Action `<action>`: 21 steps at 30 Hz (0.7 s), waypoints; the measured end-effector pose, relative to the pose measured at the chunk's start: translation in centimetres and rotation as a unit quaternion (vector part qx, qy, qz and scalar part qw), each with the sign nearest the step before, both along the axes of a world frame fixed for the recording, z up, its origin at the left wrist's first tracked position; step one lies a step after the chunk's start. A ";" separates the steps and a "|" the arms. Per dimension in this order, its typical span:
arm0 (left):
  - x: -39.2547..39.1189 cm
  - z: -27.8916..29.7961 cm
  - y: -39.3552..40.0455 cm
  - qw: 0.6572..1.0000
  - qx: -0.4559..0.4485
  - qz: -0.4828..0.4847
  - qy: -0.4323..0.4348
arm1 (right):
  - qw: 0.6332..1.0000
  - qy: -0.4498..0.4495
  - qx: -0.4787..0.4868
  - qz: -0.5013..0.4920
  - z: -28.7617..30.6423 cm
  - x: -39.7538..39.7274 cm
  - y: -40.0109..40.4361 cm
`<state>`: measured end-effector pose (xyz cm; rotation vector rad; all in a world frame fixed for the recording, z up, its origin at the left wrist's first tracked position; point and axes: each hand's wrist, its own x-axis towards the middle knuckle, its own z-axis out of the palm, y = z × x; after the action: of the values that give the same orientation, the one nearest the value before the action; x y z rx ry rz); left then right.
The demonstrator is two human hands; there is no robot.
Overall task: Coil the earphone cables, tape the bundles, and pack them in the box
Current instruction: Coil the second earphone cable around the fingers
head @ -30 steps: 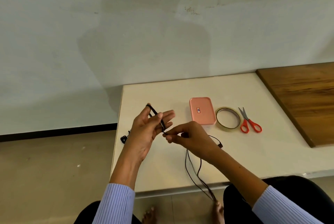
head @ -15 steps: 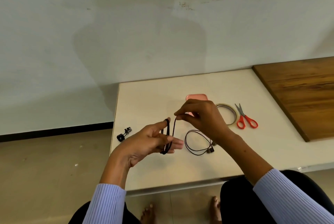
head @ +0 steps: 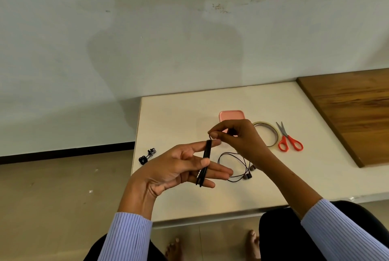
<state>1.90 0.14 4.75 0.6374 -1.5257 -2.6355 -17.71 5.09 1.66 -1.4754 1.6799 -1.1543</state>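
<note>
A black earphone cable point(head: 205, 163) is wound in loops around the straight fingers of my left hand point(head: 179, 168), with the thumb pressing on the coil. My right hand point(head: 235, 136) pinches the cable's free strand just above the left fingertips. The cable's tail point(head: 233, 168) loops on the white table point(head: 181, 113) and ends in two earbuds point(head: 248, 173). A second small black earphone bundle point(head: 147, 155) lies at the table's left edge. The pink box point(head: 231, 115) sits shut behind my right hand, partly hidden.
A roll of clear tape point(head: 268, 134) lies right of the box, with red-handled scissors point(head: 288, 142) beside it. A brown wooden board point(head: 353, 111) covers the table's right side. The table's front edge is near my knees; bare feet show below.
My right hand swung from below the left hand up to its fingertips, adding cable turns. The hanging cable came up off the table's front edge; its tail now lies on the table.
</note>
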 end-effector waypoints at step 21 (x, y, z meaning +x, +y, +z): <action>-2.0 -2.7 -0.9 0.899 -0.239 0.308 -0.199 | 0.987 0.131 0.029 0.085 -0.7 3.1 0.1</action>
<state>-0.09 -0.74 2.05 1.3789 -1.6087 -1.6522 -14.60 5.19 1.00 -1.7564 1.7014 -0.8415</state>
